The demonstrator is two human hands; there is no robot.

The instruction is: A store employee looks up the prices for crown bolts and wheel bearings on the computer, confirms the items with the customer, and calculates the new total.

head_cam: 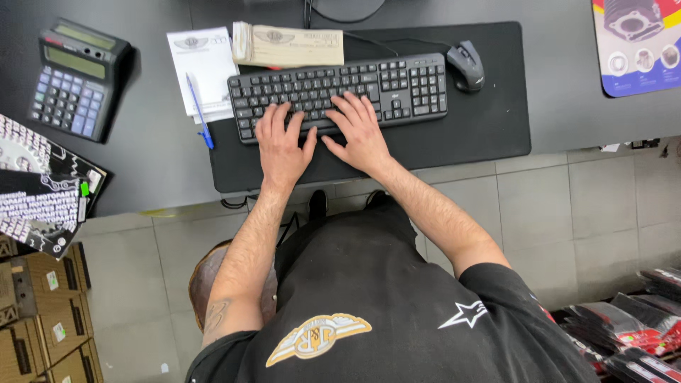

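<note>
left hand (281, 145) and right hand (362, 135): both lying flat, fingers spread, holding nothing, resting on black keyboard (339, 92). keyboard sitting on black desk mat (482, 128). black mouse (465, 65) lying just right of keyboard. blue pen (199, 112) lying on white notepad (202, 67), left. calculator (76, 78) sitting far left.

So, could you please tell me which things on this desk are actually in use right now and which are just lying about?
In use:
- black rectangular plastic keyboard, under both hands
- left hand and right hand, fingers on the keys
- black desk mat under the keyboard

Lying about:
- black computer mouse
- dark desk calculator
- blue pen on a white notepad
- beige paper booklet
</note>
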